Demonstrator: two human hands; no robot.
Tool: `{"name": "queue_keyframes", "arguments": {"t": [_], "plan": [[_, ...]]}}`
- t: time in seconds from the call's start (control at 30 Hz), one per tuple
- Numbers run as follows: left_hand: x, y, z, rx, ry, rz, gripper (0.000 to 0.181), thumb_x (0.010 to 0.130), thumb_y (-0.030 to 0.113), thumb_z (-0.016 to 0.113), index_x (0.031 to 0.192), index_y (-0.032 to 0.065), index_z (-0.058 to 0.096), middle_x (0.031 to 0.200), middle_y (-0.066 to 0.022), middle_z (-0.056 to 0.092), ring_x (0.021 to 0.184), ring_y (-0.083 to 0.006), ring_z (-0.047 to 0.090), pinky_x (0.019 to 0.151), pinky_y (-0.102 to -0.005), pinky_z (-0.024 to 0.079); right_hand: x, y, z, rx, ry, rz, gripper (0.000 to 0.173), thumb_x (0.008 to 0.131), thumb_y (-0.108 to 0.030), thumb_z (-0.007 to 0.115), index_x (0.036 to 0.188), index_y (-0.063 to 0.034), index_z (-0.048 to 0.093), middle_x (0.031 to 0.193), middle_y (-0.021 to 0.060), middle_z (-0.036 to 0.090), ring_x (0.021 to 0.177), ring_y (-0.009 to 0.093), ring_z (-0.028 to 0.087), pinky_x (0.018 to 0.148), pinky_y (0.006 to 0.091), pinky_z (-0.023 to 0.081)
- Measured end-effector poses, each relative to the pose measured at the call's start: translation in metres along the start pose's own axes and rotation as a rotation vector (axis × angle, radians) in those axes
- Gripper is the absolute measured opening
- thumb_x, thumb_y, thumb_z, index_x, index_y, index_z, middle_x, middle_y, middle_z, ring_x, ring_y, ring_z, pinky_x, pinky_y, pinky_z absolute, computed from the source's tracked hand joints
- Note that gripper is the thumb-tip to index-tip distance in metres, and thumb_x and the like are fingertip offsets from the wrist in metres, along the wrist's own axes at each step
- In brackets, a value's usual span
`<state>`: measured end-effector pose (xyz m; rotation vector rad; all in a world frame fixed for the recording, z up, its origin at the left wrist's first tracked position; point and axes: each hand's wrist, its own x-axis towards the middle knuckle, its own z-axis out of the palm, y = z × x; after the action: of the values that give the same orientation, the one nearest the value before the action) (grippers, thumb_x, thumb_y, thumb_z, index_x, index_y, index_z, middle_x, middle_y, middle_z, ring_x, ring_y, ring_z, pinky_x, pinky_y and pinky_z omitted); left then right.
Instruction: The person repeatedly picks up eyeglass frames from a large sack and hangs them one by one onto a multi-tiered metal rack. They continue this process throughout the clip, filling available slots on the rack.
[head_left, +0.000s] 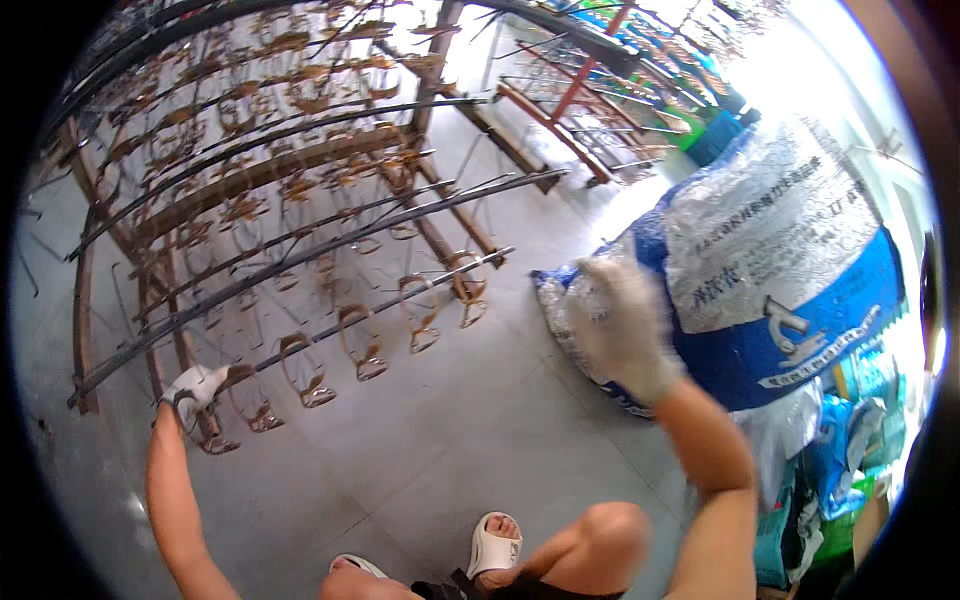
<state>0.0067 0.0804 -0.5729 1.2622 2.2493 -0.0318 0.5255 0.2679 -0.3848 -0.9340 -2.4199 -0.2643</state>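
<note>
My left hand (196, 388), in a whitish glove, is at the near left end of the lowest metal rod (390, 301). Its fingers close about the top of a brown stirrup-shaped loop (259, 416) with a shiny lower part. Another such loop (217, 444) hangs just below the hand. Further along this rod hang several similar loops (363, 352), spaced apart. My right hand (626, 330), also gloved, is raised in front of a big blue and white sack (765, 247). Motion blurs it, and whether its fingers hold anything is unclear.
A brown metal rack (270, 180) carries many rows of hanging loops. Behind it stands a red rack (574, 90) with rods. Green and blue containers (709, 139) are beyond the sack. Plastic bags (836, 450) lie at the right. Grey tiled floor (450, 450) lies below.
</note>
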Motion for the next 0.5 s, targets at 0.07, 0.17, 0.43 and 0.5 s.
{"name": "queue_keyframes", "arguments": {"t": [0.07, 0.17, 0.43, 0.5], "plan": [[0.008, 0.015, -0.004, -0.053, -0.080, 0.023, 0.071, 0.088, 0.063, 0.041, 0.080, -0.0028, 0.066, 0.069, -0.0153, 0.064, 0.069, -0.0260, 0.064, 0.064, -0.0397, 0.046, -0.039, 0.029, 0.127, 0.275, -0.110, 0.440, 0.064, 0.079, -0.028, 0.069, 0.128, 0.0031, 0.043, 0.114, 0.0252, 0.052, 0.107, 0.038, 0.050, 0.095, 0.0436, 0.039], [-0.001, 0.021, -0.014, -0.108, -0.106, -0.100, 0.062, 0.088, 0.057, 0.049, 0.077, -0.0004, 0.067, 0.067, -0.0118, 0.064, 0.067, -0.0222, 0.064, 0.061, -0.0358, 0.046, -0.029, 0.003, 0.219, 0.384, 0.074, 0.390, 0.063, 0.079, -0.022, 0.071, 0.129, 0.0037, 0.041, 0.113, 0.0211, 0.050, 0.104, 0.032, 0.053, 0.092, 0.0385, 0.043], [-0.045, -0.048, 0.037, -1.619, 0.065, -0.038, 0.016, 0.093, 0.011, 0.052, 0.108, 0.0052, 0.054, 0.098, -0.0078, 0.059, 0.078, -0.0149, 0.057, 0.067, -0.0282, 0.049, 0.009, -0.035, 0.242, 0.575, 0.336, 0.639, 0.061, 0.078, -0.009, 0.069, 0.132, -0.0027, 0.043, 0.085, 0.0082, 0.059, 0.078, 0.020, 0.060, 0.072, 0.0328, 0.050], [-0.063, -0.025, 0.037, -0.765, 0.278, 0.490, 0.015, 0.088, 0.012, 0.061, 0.100, 0.0052, 0.054, 0.099, -0.0080, 0.059, 0.074, -0.0117, 0.056, 0.060, -0.0264, 0.049, 0.014, -0.023, 0.252, 0.493, 0.260, 0.588, 0.063, 0.075, -0.011, 0.068, 0.132, -0.0042, 0.042, 0.085, 0.0129, 0.060, 0.081, 0.029, 0.059, 0.074, 0.0401, 0.047]]}}
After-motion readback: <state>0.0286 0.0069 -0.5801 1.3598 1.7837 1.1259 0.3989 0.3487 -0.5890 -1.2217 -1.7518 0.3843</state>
